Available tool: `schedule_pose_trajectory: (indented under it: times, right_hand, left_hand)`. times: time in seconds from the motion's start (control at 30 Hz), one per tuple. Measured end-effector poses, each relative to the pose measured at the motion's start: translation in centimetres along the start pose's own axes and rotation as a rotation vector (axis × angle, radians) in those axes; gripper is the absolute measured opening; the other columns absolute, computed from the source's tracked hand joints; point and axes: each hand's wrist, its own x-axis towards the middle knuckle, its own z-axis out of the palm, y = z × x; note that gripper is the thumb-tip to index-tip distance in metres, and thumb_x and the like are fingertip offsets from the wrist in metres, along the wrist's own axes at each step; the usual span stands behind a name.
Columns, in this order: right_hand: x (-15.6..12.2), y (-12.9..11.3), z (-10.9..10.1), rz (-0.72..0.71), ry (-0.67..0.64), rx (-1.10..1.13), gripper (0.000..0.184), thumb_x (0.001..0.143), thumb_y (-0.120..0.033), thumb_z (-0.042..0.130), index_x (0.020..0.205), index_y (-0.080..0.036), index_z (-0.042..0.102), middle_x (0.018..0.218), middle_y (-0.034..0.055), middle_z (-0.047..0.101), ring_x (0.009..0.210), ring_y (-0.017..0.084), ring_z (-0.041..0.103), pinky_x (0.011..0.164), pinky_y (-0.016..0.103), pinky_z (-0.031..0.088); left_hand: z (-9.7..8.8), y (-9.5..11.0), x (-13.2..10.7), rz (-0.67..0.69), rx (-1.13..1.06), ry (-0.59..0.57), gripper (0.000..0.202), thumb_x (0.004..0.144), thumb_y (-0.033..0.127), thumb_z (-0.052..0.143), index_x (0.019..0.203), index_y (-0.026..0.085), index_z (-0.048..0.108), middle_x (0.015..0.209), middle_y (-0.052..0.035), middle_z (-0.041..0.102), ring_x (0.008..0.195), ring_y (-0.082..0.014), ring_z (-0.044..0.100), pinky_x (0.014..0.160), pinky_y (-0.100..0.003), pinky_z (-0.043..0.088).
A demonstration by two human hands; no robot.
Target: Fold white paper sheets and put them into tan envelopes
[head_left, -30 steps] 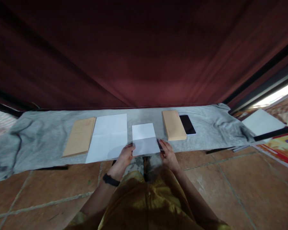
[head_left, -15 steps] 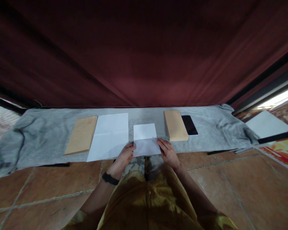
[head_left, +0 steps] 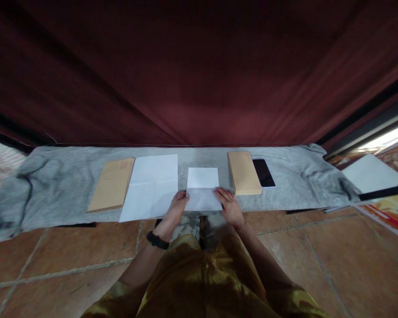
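Observation:
A folded sheet of white paper (head_left: 203, 179) lies in front of me, a crease running across it and its near part in shade. My left hand (head_left: 177, 207) pinches its left edge near the front, thumb on top. At the right edge, my right hand (head_left: 230, 206) grips the same sheet, its fingers close together over the paper; its thumb is hidden. Left of the folded sheet are larger white paper sheets (head_left: 152, 187). A stack of brown envelopes (head_left: 244, 173) rests just beyond my right hand.
More brown envelopes (head_left: 111, 185) lie at the left on the grey cloth (head_left: 66, 176). A dark-screened phone (head_left: 264, 172) sits against the right stack. Behind the narrow covered surface hangs a dark red curtain (head_left: 199, 97). White paper (head_left: 371, 174) and a colourful printed sheet (head_left: 389, 216) are at far right.
The folded sheet has been straightened and shifted slightly away from me. Both hands moved with it, and the right-hand fingers now reach a little further onto its edge.

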Motion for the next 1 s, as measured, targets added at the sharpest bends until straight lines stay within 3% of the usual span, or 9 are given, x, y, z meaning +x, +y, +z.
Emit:
schedule_pose_trajectory:
  times: [0.13, 0.23, 0.37, 0.5, 0.6, 0.77, 0.87, 1.0]
  right_hand:
    - [-0.1, 0.1, 0.1, -0.007, -0.014, -0.021, 0.067, 0.084, -0.007, 0.052, 0.15, -0.019, 0.05, 0.152, 0.0099, 0.053, 0.139, 0.028, 0.046, 0.119, 0.046, 0.036]
    - [-0.2, 0.2, 0.2, -0.003, -0.004, -0.028, 0.066, 0.085, -0.008, 0.051, 0.151, -0.02, 0.049, 0.152, 0.0095, 0.053, 0.138, 0.027, 0.047, 0.119, 0.046, 0.036]
    - [-0.3, 0.2, 0.3, -0.004, 0.012, -0.021, 0.067, 0.085, -0.006, 0.049, 0.151, -0.02, 0.048, 0.152, 0.0097, 0.053, 0.138, 0.027, 0.048, 0.118, 0.046, 0.037]
    - [-0.3, -0.1, 0.2, -0.001, 0.037, 0.0, 0.068, 0.085, -0.006, 0.048, 0.151, -0.019, 0.047, 0.15, 0.0106, 0.054, 0.138, 0.027, 0.048, 0.118, 0.047, 0.038]
    - [-0.3, -0.2, 0.0, 0.002, 0.044, 0.02, 0.07, 0.084, -0.006, 0.048, 0.152, -0.019, 0.045, 0.149, 0.0108, 0.054, 0.139, 0.027, 0.048, 0.118, 0.048, 0.038]
    - [-0.7, -0.2, -0.4, -0.03, 0.013, 0.026, 0.069, 0.085, -0.014, 0.052, 0.154, -0.016, 0.042, 0.152, 0.0125, 0.052, 0.141, 0.028, 0.045, 0.12, 0.05, 0.036]
    - [-1.1, -0.2, -0.6, -0.058, -0.018, 0.004, 0.067, 0.088, -0.019, 0.053, 0.154, -0.016, 0.042, 0.154, 0.0124, 0.05, 0.142, 0.028, 0.043, 0.121, 0.052, 0.035]
    - [-1.6, -0.3, -0.9, -0.078, -0.047, -0.022, 0.065, 0.09, -0.022, 0.053, 0.154, -0.017, 0.042, 0.156, 0.0123, 0.048, 0.144, 0.028, 0.042, 0.122, 0.052, 0.033]
  left_hand:
    - [-0.3, -0.3, -0.1, 0.075, 0.093, 0.054, 0.023, 0.073, 0.029, 0.069, 0.094, 0.021, 0.064, 0.066, 0.0052, 0.06, 0.059, -0.0145, 0.056, 0.058, -0.025, 0.044]
    - [-1.4, -0.2, -0.5, 0.195, 0.272, 0.03, 0.022, 0.081, 0.019, 0.059, 0.102, 0.021, 0.065, 0.067, 0.004, 0.061, 0.063, -0.0162, 0.06, 0.065, -0.028, 0.049]
    - [-2.9, -0.1, -1.5, 0.517, 0.599, -0.026, 0.038, 0.087, 0.007, 0.045, 0.118, 0.019, 0.065, 0.101, -0.0061, 0.072, 0.091, -0.0204, 0.07, 0.091, -0.038, 0.057]
    - [-3.4, -0.2, -2.2, 0.766, 0.789, -0.107, 0.057, 0.084, -0.003, 0.04, 0.133, 0.019, 0.061, 0.141, -0.0108, 0.062, 0.132, -0.0225, 0.057, 0.118, -0.045, 0.043]
    - [-3.5, 0.0, -1.6, 0.796, 0.836, -0.225, 0.066, 0.08, -0.008, 0.036, 0.135, 0.019, 0.062, 0.149, -0.0083, 0.057, 0.141, -0.0198, 0.05, 0.123, -0.044, 0.037]
    - [-3.3, 1.8, 0.6, 0.704, 0.775, -0.296, 0.058, 0.084, -0.002, 0.038, 0.127, 0.02, 0.069, 0.139, -0.0071, 0.066, 0.132, -0.0198, 0.059, 0.122, -0.043, 0.039]
    - [-2.0, 2.4, 1.1, 0.7, 0.795, -0.365, 0.049, 0.089, 0.006, 0.042, 0.126, 0.022, 0.07, 0.138, -0.0066, 0.067, 0.132, -0.0205, 0.059, 0.12, -0.043, 0.041]
    - [0.7, 1.6, 0.8, 0.827, 0.872, -0.481, 0.044, 0.092, 0.011, 0.044, 0.129, 0.019, 0.067, 0.144, -0.0083, 0.063, 0.138, -0.0205, 0.054, 0.121, -0.042, 0.04]
